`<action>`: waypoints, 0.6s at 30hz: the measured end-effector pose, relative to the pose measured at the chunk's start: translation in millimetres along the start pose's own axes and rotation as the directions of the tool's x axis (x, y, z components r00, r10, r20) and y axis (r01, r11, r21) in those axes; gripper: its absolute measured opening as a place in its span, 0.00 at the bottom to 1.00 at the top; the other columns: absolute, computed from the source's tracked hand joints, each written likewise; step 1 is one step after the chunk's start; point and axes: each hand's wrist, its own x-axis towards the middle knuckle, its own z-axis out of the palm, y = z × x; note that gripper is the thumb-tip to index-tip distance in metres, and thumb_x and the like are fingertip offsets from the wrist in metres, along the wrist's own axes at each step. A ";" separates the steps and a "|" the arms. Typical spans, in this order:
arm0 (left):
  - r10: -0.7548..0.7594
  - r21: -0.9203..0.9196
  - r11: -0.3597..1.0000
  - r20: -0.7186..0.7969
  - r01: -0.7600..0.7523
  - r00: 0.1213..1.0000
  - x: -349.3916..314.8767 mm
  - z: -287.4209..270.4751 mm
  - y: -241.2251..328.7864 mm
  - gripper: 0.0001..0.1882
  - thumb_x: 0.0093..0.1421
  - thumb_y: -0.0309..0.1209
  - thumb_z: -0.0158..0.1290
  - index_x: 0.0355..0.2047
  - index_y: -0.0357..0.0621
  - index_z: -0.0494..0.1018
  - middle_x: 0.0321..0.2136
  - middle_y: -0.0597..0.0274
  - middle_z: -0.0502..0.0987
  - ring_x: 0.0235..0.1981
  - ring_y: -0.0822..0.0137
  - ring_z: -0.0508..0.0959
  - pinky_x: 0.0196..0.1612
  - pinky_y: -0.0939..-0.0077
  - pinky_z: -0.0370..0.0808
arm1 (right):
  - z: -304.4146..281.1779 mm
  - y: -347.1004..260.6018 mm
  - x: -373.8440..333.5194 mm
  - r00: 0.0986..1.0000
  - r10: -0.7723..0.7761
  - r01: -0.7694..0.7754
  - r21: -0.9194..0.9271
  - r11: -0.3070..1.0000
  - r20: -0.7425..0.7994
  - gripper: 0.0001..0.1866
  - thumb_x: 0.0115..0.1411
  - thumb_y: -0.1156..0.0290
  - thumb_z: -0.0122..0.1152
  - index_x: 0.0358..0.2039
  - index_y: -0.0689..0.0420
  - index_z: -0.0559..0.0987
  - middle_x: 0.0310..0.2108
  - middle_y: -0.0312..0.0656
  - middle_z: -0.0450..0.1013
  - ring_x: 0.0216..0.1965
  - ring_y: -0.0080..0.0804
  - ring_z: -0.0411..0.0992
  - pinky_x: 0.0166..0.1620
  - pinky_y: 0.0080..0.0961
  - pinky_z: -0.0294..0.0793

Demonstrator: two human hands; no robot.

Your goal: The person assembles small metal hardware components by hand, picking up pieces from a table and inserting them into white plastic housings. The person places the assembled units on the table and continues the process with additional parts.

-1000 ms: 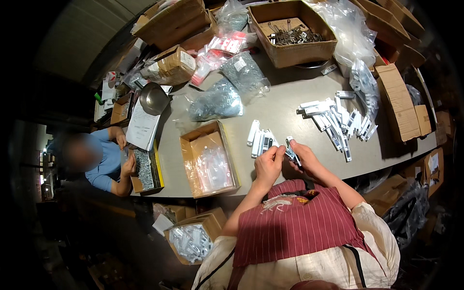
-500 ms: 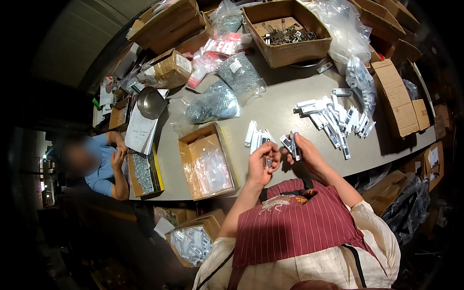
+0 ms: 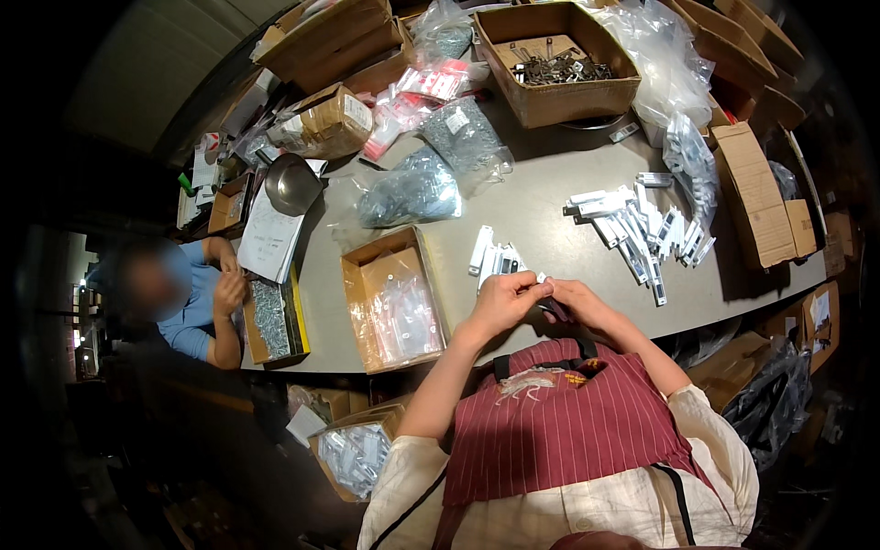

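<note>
My left hand (image 3: 502,302) and my right hand (image 3: 581,304) meet above the table's near edge, just in front of my apron. The right one is closed round slim white-and-dark pieces, now mostly hidden by the fingers. Bent fingers of the left press against the same spot; whether they hold a small part of their own is hidden. Just beyond the left hand lies a small group of slim white pieces (image 3: 483,247). Farther right spreads a larger loose pile of similar white pieces (image 3: 632,225) with dark slots.
Left of my hands stands a carton of clear plastic bags (image 3: 403,316). Behind it lie bags of small metal parts (image 3: 412,194). A carton of metal clips (image 3: 559,101) stands at the back. At the left a co-worker (image 3: 188,312) sits by a box of screws (image 3: 269,321).
My hands have come together, the left moving up to the pieces in the right, which now show less. The co-worker's hands have come together lower down. The view has shifted slightly.
</note>
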 end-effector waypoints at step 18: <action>0.106 -0.991 0.074 0.119 0.111 0.987 -13.1 14.5 23.9 0.08 0.67 0.30 0.44 0.34 0.38 0.70 0.18 0.64 0.67 0.14 0.77 0.60 0.16 0.85 0.55 | -10.3 -6.6 6.0 0.984 0.101 0.017 0.638 0.769 -0.148 0.26 0.74 0.49 0.43 0.51 0.60 0.75 0.29 0.42 0.74 0.23 0.32 0.71 0.31 0.31 0.76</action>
